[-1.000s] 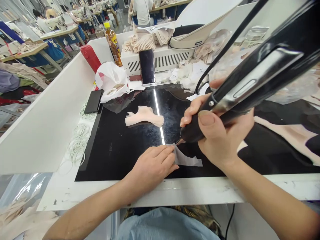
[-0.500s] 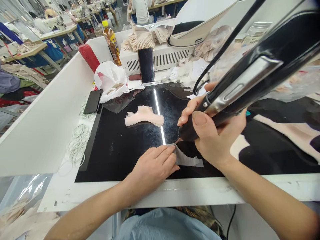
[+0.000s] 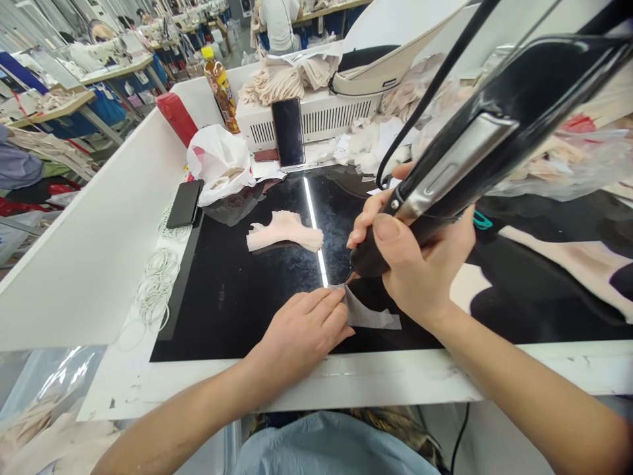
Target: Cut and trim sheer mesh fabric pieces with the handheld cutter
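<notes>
My right hand [image 3: 420, 264] is wrapped round a thick black hand-held corded tool [image 3: 504, 125] with a silver lever along its side. The tool slants down to the left, and its narrow tip is close to the upper edge of a thin sheer grey fabric piece [image 3: 370, 313]; I cannot tell whether they touch. My left hand [image 3: 306, 330] lies flat on the left end of this piece, fingers stretched out and covering part of it. A pale pink stack of cut fabric [image 3: 284, 231] lies on the glossy black work surface [image 3: 222, 290] beyond my left hand.
Near the left wall are a black phone [image 3: 184, 203], pale green elastic loops [image 3: 152, 290] and a white plastic bag [image 3: 220, 161]. Another phone [image 3: 288, 132] leans on a vented white box [image 3: 341, 119]. To the right lie a teal clip [image 3: 482, 220] and pink fabric [image 3: 568, 257].
The tool's body has swung slightly left and down along with my right hand, showing more of the teal clip. My left hand and the fabric pieces stay in place.
</notes>
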`<state>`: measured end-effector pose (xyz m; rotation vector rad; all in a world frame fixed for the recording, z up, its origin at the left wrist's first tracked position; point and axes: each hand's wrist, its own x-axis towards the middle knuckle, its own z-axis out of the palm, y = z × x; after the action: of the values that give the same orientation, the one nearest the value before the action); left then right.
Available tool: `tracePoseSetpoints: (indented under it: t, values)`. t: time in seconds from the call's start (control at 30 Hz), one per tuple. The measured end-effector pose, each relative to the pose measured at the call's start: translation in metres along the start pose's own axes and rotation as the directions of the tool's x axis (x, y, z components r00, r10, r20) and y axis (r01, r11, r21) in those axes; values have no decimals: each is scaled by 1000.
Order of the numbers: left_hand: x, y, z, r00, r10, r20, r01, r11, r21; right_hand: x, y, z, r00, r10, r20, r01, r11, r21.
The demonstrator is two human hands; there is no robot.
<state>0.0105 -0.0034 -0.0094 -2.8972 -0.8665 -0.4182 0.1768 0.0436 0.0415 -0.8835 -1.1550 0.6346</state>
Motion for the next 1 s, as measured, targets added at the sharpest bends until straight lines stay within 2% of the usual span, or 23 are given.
tracePoseSetpoints:
  t: [0.1, 0.3, 1.0]
  values:
    - [0, 0, 1, 1000, 1, 0, -1, 1000, -1, 1, 1, 2, 1000, -10, 25, 9, 998, 67]
    - [0, 0, 3, 1000, 2, -6, -2, 1000, -1, -2, 11, 8, 991, -131, 14, 122, 956, 268]
    - [0, 1, 3, 1000, 3, -8, -3, 1000, 0, -1, 8, 10, 990, -144, -3, 138, 945, 295]
